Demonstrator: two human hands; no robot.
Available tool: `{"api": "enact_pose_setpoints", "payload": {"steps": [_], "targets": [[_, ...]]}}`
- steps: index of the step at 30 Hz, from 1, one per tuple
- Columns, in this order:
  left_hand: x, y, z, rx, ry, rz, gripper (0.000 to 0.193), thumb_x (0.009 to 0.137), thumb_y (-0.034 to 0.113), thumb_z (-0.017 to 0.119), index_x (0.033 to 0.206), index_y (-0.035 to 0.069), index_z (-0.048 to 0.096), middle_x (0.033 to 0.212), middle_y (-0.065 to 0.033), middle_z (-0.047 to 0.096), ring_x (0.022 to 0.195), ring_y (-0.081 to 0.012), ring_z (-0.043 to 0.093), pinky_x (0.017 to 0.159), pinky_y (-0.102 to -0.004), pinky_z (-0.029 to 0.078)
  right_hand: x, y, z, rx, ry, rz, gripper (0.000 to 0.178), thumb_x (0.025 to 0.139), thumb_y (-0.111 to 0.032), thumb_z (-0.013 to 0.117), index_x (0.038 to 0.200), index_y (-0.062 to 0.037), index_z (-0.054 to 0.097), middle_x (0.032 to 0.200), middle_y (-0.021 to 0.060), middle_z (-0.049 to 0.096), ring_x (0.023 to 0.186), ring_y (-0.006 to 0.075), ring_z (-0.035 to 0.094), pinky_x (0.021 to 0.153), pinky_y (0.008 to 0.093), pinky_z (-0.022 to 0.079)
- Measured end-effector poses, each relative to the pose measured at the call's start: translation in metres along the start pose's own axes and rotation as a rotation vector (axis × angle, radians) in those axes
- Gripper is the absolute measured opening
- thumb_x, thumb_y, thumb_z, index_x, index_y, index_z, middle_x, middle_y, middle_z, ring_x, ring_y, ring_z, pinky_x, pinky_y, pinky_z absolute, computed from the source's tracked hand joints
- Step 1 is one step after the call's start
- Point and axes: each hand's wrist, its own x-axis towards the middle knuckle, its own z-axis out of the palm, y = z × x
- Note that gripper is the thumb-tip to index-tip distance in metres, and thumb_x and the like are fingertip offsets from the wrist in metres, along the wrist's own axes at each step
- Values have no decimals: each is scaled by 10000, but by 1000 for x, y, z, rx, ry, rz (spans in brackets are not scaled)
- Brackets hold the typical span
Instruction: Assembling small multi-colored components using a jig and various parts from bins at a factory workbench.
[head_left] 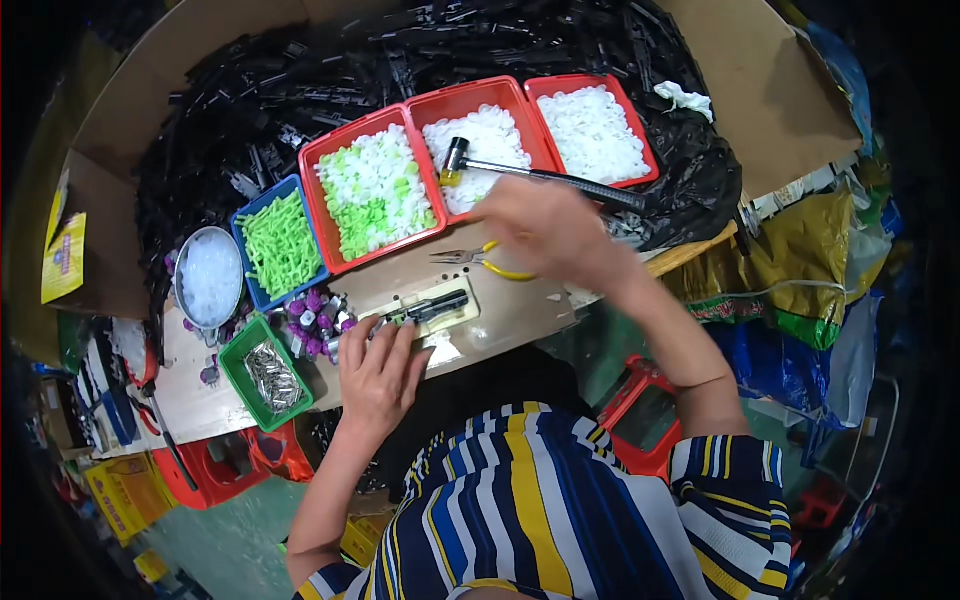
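Note:
A black plastic part (437, 305), long and narrow, lies on a small cream block (462, 312) on the workbench. My left hand (378, 362) presses its fingertips on the left end of this part, the thumb along the near side. My right hand (545, 228) is smeared by motion just right of the pliers (460, 257); whether its fingers hold one of the yellow handles cannot be told. Beyond that hand a hammer (560, 177) with a black and yellow head lies across the red bins.
Red bins (424, 236) hold white and green pieces. A blue bin (322, 268) has green sticks, a green bin (236, 380) metal pins, a bowl (181, 290) clear pieces. Purple-and-silver parts (312, 318) lie loose. Black parts (270, 90) heap up behind. A red stool (640, 400) stands below.

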Motion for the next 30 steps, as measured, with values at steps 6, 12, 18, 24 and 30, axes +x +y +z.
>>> {"api": "enact_pose_setpoints", "payload": {"steps": [6,12,18,24,30], "targets": [[-3,-4,-45,-70,138,-232,368,755,50,774,1109,7,686,1054,-133,632,1090,-354,569,922,-441,466,-19,108,-80,-381,6,373,132,850,-28,639,964,13,691,911,166,669,839,337,660,746,411,522],[-52,-59,-84,101,273,-503,212,842,2,698,1052,-28,685,1003,-142,644,1074,-324,570,950,-420,444,-7,145,-69,-513,-73,305,138,839,-19,628,964,1,682,933,168,639,890,355,649,807,423,513],[-72,-84,-86,189,80,-602,208,799,19,698,1001,-29,679,995,-156,628,1021,-348,542,926,-427,432,2,145,-68,-610,-184,302,84,781,-14,640,850,-4,687,869,178,607,828,365,634,726,432,489],[-61,-104,-68,145,90,-560,98,679,38,747,761,40,694,809,-81,607,873,-302,556,751,-424,450,-8,154,-82,-368,-95,335,64,856,-5,600,898,43,607,847,137,539,728,263,561,673,338,446],[-59,-104,-75,145,17,-615,119,685,-10,740,775,12,666,797,-111,601,858,-321,552,759,-424,449,-5,151,-96,-130,60,425,71,961,-58,602,958,13,600,812,1,545,742,83,502,665,226,415]]}}
